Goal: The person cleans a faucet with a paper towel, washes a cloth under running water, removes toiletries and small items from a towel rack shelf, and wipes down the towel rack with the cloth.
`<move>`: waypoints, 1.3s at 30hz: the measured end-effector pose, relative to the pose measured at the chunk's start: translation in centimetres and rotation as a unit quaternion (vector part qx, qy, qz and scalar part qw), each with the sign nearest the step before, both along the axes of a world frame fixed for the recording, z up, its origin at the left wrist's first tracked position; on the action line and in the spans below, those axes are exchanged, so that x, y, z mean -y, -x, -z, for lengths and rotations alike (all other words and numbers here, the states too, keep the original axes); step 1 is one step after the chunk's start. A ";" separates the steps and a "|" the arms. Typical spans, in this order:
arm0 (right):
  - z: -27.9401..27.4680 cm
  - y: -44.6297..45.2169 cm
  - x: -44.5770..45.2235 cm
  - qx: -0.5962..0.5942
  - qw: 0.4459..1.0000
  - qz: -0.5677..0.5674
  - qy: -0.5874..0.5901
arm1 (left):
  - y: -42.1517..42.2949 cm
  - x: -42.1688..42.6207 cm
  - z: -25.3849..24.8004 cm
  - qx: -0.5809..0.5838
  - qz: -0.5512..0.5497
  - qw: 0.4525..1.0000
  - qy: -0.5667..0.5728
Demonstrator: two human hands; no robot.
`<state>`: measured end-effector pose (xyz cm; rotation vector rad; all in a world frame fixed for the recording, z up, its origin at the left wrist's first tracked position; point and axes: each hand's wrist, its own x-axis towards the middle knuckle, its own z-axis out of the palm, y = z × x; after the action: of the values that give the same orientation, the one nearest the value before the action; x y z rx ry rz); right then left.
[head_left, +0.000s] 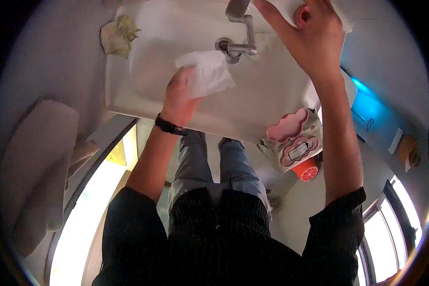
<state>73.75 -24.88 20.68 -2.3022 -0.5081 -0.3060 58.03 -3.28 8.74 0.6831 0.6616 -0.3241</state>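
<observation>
My left hand (180, 95), with a dark band at its wrist, is closed on a thin white tissue (210, 74) held over the white sink basin (148, 90). At the top edge of the view my right hand (315, 42) is beside the metal faucet (249, 35). Its thumb stretches out toward the faucet body, apart from the other fingers; whether it touches the metal I cannot tell. Some fingertips are cut off by the frame. A round pinkish-red item (301, 15) shows partly behind this hand. Below the faucet spout lies the drain (223, 44).
A crumpled greenish-white cloth (118, 37) lies on the sink's left rim. Right of the basin are pink cloud-shaped dishes (289, 125) and an orange cup with a citrus print (305, 170). A beige towel (47, 157) hangs at left; a blue-lit item (367, 102) is at right.
</observation>
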 end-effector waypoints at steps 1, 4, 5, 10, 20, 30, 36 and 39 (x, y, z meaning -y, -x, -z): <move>-0.4 -0.6 -0.7 -0.011 0.999 0.015 0.028 | -0.8 0.4 -0.1 -0.003 0.004 1.000 0.001; 0.5 -3.3 -2.0 0.143 0.985 -0.055 0.081 | -2.4 1.3 0.6 -0.023 0.029 0.999 0.036; 0.9 -3.7 -2.0 0.138 0.986 -0.052 0.081 | -3.0 1.5 1.2 -0.022 0.015 0.999 0.039; 0.3 -4.2 -2.5 0.211 0.971 -0.057 0.094 | -4.7 2.6 1.1 0.005 0.023 0.997 0.076; 1.0 -4.8 -2.2 0.257 0.944 -0.054 0.200 | -4.9 3.4 1.5 0.000 0.054 0.997 0.061; 0.1 -5.3 -2.0 0.230 0.960 -0.049 0.149 | -4.8 3.9 0.9 -0.045 0.025 0.997 0.063; 1.9 -4.6 -2.4 0.225 0.966 -0.042 0.118 | -3.6 4.3 1.2 -0.072 0.022 0.996 0.046; 2.7 -4.2 -2.5 0.273 0.945 -0.010 0.180 | -3.4 4.8 1.1 -0.037 0.004 0.999 0.036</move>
<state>77.95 -22.38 18.03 -2.5501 -0.9251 -0.9217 61.40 -8.10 7.69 0.6069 0.7150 -0.3810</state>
